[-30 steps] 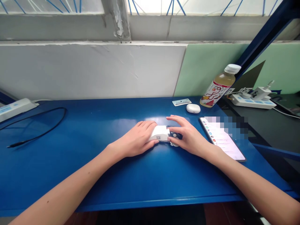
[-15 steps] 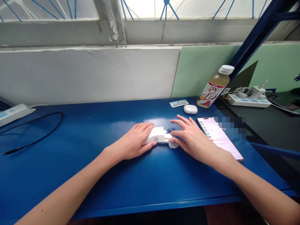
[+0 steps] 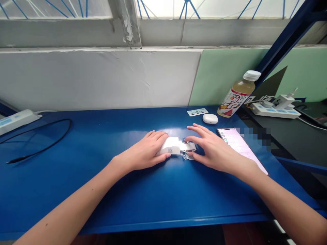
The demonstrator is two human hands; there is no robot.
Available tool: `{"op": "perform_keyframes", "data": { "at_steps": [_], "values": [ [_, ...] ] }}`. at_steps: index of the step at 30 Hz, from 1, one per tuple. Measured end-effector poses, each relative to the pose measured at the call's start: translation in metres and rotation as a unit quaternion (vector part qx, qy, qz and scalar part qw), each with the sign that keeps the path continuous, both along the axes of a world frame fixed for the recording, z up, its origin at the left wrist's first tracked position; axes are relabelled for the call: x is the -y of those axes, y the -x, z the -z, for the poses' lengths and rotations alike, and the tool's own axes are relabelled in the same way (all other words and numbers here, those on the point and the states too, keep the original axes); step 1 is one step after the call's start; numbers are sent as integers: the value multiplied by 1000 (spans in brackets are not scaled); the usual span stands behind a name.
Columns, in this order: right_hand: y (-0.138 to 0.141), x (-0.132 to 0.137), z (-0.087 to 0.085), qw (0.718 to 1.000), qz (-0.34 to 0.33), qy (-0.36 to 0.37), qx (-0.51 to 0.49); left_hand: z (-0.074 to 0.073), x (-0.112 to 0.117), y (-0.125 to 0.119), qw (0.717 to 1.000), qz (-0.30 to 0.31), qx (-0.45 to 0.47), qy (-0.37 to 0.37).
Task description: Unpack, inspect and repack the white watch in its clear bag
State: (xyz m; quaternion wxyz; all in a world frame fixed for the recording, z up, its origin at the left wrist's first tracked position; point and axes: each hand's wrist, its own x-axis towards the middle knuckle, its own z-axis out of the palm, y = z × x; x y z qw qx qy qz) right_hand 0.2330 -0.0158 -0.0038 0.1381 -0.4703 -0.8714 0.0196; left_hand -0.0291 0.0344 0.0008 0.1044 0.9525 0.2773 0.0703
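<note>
A small white box (image 3: 171, 147) with a printed square code lies on the blue tabletop. My left hand (image 3: 150, 149) is closed around its left end, thumb along the near side and fingers over the top. From the box's right end sticks a white strip (image 3: 188, 146) with shiny edges; I cannot make out what it belongs to. A shiny, clear bit (image 3: 187, 156) lies just below it. My right hand (image 3: 216, 149) is at the strip, thumb and fingers spread apart around its right end.
Right of my right hand lies a phone (image 3: 245, 146) with its screen lit. Behind are a white earbud case (image 3: 210, 118), a card (image 3: 197, 112) and a drink bottle (image 3: 237, 93). A black cable (image 3: 51, 148) lies at left by a power strip (image 3: 19, 120); another power strip (image 3: 274, 111) stands at right.
The white strip now shows between the box and my right hand, whose thumb and index finger have parted. My left hand stays on the box. The whole view has shifted slightly.
</note>
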Motion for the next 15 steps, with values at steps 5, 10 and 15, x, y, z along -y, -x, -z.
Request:
{"op": "perform_keyframes", "data": {
  "at_steps": [5, 10, 15],
  "values": [
    [13, -2, 13, 998, -29, 11, -46, 2, 1, -3, 1000, 7, -7, -8],
    [15, -4, 12, 999, -40, -18, -15, 2, -8, 6, 999, -7, -21, -30],
    [0, -9, -1, 1000, 11, -20, -6, 3, -16, 13, 998, -21, -38, -42]
  ]
}}
